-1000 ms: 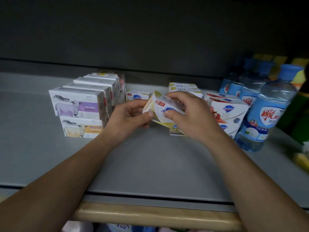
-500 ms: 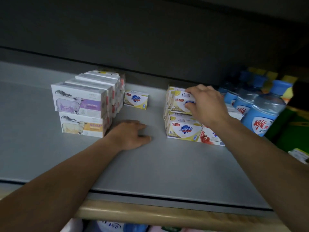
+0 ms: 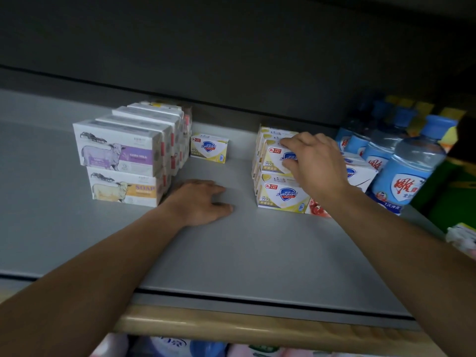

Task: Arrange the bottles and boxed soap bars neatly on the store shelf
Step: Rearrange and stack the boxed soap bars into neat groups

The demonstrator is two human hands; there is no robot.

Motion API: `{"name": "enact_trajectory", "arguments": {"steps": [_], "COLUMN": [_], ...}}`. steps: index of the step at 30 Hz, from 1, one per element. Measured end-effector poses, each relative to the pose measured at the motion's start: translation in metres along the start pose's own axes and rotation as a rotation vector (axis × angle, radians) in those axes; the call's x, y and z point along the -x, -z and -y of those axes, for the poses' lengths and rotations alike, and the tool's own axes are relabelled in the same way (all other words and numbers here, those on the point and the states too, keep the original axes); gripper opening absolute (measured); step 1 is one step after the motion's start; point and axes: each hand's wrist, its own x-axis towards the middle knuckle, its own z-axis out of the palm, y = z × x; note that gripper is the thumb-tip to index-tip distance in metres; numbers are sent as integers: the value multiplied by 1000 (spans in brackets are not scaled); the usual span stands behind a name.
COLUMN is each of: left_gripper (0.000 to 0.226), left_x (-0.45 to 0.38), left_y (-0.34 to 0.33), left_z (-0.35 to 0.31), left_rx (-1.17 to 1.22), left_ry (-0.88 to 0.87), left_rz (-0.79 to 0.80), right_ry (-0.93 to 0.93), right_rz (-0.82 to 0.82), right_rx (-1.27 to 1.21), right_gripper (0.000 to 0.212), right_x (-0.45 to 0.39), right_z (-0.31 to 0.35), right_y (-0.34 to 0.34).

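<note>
You're gripping the top box [image 3: 277,157] of two with right hand [image 3: 315,163]; left hand [image 3: 199,202] resting flat, fingers relaxed; roughly four bottles [image 3: 408,173].

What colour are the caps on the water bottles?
Blue. The bottle caps show best in the head view, at the right end of the shelf.

Both arms reach forward — bare forearms

Left hand [image 3: 199,202] lies palm-down, fingers relaxed and flat; right hand [image 3: 315,163] is raised higher — fingers and thumb curled in a grip.
</note>
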Motion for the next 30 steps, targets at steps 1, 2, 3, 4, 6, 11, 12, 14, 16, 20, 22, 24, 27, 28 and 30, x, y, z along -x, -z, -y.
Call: {"name": "enact_trajectory", "arguments": {"steps": [1, 2, 3, 4, 6, 11, 12, 14, 16, 20, 22, 24, 27, 28, 30], "left_gripper": [69, 69, 69, 69, 68, 69, 69, 68, 68, 67, 67, 67, 67, 67, 67], "left_x": [0, 0, 0, 0, 0, 0, 0, 0, 0, 0, 0, 0, 1, 1, 1], "left_y": [0, 0, 0, 0, 0, 0, 0, 1, 1, 1, 0, 0, 0, 1, 1], "left_z": [0, 1, 1, 2, 2, 2, 2, 2, 3, 4, 4, 4, 4, 5, 4], "left_rx": [10, 20, 30, 37, 45, 47, 55, 69, 79, 84, 81, 83, 86, 88, 91], "left_ry": [1, 2, 1, -1, -7, -10, -10, -12, -19, -21, -18, -20, -18, -16, -13], "left_rz": [-2, -5, -10, -14, -19, -15, -18, -26, -34, -41, -40, -39, -36, -34, -32], "right_ry": [5, 5, 2, 0, 0, 11, 17, 28, 29, 27, 29, 27, 16, 13, 11], "right_rz": [-2, -4, -5, -7, -10, 14, 31, 84, 137, 151, 149, 145, 146, 149, 154], "right_rx": [-2, -2, -4, -6, -7, 23, 26, 25, 42, 82, 84, 99, 113, 110, 100], "right_gripper": [46, 46, 46, 45, 45, 49, 53, 62, 66, 67, 67, 67, 68, 69, 69], "right_x": [0, 0, -1, -1, -1, -6, -8, -13, -18, -20, -21, -21, -22, -22, -22], "right_z": [0, 0, 0, 0, 0, -1, -1, 0, -1, -1, -1, -1, 0, 0, 0], "right_y": [0, 0, -1, -1, -2, -1, 0, 0, -1, -1, -1, -1, -1, -1, -1]}}
